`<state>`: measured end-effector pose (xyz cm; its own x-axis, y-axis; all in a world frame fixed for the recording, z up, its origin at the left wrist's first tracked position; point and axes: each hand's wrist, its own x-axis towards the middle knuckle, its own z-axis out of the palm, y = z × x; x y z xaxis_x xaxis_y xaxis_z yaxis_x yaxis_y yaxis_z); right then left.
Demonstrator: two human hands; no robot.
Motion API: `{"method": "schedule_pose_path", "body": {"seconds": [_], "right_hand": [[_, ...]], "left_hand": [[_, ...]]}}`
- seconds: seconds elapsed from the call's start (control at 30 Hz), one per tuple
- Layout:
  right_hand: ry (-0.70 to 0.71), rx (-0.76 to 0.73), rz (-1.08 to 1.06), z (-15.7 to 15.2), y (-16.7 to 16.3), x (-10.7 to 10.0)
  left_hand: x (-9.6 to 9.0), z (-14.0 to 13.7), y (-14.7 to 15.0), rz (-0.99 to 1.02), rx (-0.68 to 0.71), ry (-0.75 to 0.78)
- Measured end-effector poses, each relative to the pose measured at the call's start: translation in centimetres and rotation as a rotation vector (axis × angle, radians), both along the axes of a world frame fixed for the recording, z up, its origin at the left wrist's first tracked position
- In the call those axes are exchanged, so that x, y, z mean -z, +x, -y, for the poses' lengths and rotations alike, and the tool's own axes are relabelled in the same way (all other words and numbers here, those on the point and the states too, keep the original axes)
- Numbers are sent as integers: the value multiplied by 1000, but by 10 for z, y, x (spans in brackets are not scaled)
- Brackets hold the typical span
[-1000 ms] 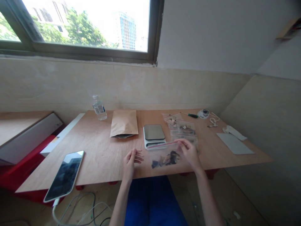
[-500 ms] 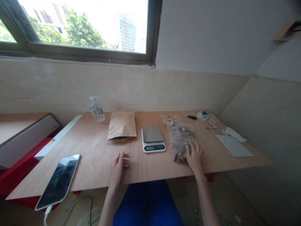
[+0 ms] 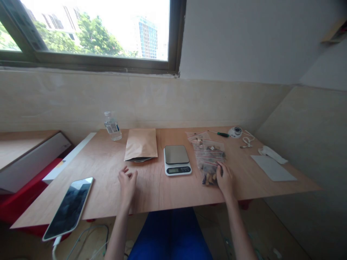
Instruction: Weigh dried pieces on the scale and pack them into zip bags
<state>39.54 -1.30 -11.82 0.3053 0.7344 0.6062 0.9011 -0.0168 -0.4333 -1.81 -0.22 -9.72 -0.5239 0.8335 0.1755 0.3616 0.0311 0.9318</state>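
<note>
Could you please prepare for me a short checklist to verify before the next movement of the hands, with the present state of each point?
1. Left hand free: ok, its fingers are curled and no object shows in it.
2. Right hand at the nearest plastic bag: ok, its fingers are at the bag's right side.
3. That bag firmly gripped: cannot tell, the hand hides the contact.
4. Plastic bags separated from one another: not ok, they overlap.
5. Reading on the display of the scale: cannot tell, too small.
6. Mouth of the brown pouch open: ok, it gapes toward the person.
</note>
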Motion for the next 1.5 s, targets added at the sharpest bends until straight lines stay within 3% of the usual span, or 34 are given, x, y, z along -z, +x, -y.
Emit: {"method": "schedule_pose_path", "body": {"seconds": [0.17, 0.3, 0.53, 0.63, 0.77, 0.83, 0.9, 1.0, 1.2, 1.33, 1.5], "right_hand": [[12, 11, 10, 0, 0, 2], [25, 3, 12, 0, 0, 2], [26, -10, 28, 0, 1, 1], [28, -15, 19, 0, 1, 2], [18, -10, -2, 0, 1, 4], [21, -17, -9, 0, 2, 5], [32, -24, -15, 0, 3, 6], [43, -24, -10, 0, 2, 5], [35, -21, -22, 1, 0, 3], [35, -27, -94, 1, -2, 2], [40, -27, -90, 1, -3, 0]], "left_hand": [[-7, -43, -26, -389, 18, 69], [-12, -57, -30, -639, 77, 21], [-37, -64, -24, -734, 123, 20], [-65, -64, -20, -774, 111, 62], [-123, -55, -10, -781, 18, 229], [-153, -49, -6, -647, 79, 283], [-177, -47, -4, -475, 131, 214], [-197, -51, -7, -286, 219, 115], [-192, -60, -8, -36, 271, 99], [-179, -60, -3, -64, 203, 271], [-158, -49, 10, -273, 1, 551]]}}
